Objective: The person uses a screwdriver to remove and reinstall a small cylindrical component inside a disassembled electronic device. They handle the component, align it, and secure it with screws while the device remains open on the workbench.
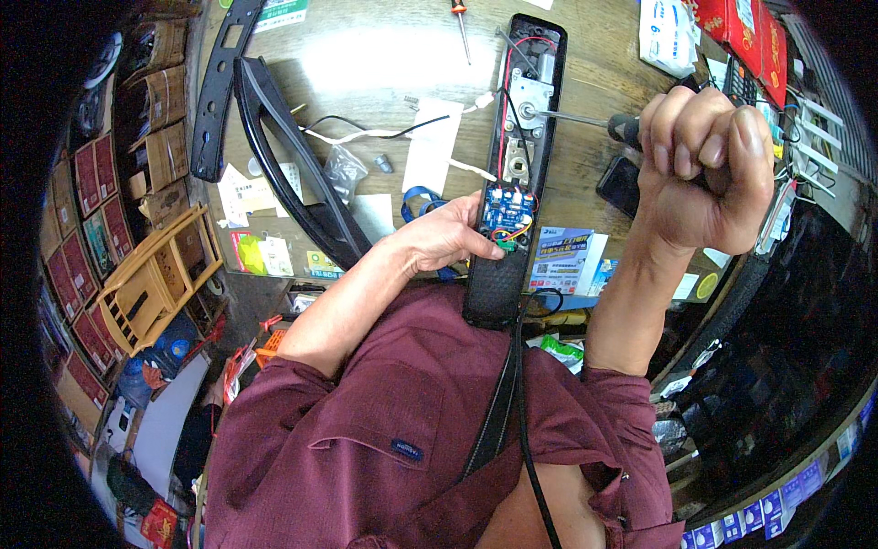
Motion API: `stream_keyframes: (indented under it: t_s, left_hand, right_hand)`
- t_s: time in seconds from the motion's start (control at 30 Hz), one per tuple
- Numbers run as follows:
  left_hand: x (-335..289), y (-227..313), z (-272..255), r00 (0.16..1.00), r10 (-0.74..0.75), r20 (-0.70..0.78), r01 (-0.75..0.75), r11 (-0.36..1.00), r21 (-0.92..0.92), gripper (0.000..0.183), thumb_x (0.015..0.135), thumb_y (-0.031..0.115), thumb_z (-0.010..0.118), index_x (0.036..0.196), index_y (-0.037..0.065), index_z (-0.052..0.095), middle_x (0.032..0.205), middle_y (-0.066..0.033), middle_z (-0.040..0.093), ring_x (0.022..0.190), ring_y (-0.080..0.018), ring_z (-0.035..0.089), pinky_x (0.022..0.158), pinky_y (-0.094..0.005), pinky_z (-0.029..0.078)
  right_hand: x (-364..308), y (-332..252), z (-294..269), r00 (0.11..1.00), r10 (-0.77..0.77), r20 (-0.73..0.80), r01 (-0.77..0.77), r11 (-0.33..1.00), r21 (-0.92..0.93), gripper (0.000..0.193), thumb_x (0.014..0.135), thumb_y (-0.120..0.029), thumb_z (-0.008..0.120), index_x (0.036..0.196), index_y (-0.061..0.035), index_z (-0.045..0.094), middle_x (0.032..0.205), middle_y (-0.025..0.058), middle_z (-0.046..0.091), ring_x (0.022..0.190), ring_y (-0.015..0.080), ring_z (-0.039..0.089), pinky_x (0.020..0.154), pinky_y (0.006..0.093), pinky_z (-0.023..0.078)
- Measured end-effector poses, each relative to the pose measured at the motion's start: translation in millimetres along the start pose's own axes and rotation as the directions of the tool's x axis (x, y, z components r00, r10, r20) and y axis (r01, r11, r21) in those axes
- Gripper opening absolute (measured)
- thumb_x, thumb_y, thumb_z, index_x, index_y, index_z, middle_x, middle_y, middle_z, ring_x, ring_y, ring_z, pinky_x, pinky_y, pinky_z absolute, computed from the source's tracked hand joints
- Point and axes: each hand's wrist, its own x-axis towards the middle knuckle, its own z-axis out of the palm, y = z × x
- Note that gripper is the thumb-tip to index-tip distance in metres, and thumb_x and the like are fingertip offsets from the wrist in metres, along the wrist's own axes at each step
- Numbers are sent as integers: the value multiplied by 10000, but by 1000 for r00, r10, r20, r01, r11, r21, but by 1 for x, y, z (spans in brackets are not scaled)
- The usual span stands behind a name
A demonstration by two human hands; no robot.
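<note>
A long black lock housing (498,291) lies open-backed in front of me, its lower end near my body. Inside it are a metal mechanism (530,95), red and black wires, and a blue circuit board (508,210). My left hand (439,233) grips the housing's lower half from the left, thumb beside the green connector (506,247) below the board. Closed in a fist, my right hand (700,169) holds a screwdriver (576,118) by its dark handle. Its shaft points left, with the tip at the round part of the mechanism; whether it sits in a screw is too small to tell.
Left of the housing lie a black curved handle frame (279,142), a clear plastic bag (344,172), loose wires (343,137) and papers. Another screwdriver (464,37) lies at the far edge. A dark phone-like device (620,186) and a white packet (668,41) are on the right.
</note>
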Motion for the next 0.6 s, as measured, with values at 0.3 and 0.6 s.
stream_keyframes:
  t_s: [0.3, 0.6]
  left_hand:
    - [1, 0, 0, 1000, -9, -18, 8, 1000, -28, 689, 757, -261, 615, 1350, 87, 576, 1215, -51, 697, 1125, -175, 659, 995, -330, 522]
    - [-1, 1, 3, 999, -13, -44, 12, 1000, -19, 688, 770, -254, 611, 1365, 89, 574, 1205, -48, 700, 1118, -176, 663, 980, -331, 531]
  right_hand:
    - [-3, -4, 5, 997, 52, -62, -63, 978, -200, 288, 972, -230, 374, 713, -105, 375, 562, 37, 355, 475, 152, 337, 486, 327, 329]
    - [-7, -3, 6, 994, 40, -101, -61, 975, -211, 294, 972, -242, 376, 711, -108, 375, 558, 37, 356, 474, 154, 342, 483, 330, 325]
